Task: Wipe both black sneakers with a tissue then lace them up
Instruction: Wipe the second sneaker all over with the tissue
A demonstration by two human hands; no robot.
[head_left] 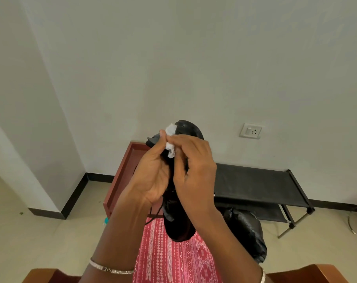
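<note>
A seated person held a black fabric sneaker (178, 219) upright above a pink patterned lap, the left hand (153, 178) curled around its side while the right hand (194, 172) pinched a crumpled white tissue (170, 149) against the upper near the toe. Good wiping here would likely need firm support from the left hand and short, even strokes. The second sneaker was not clearly identifiable.

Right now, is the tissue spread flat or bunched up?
Bunched up: the tissue is a crumpled white wad pinched by the right hand against the black sneaker.
</note>
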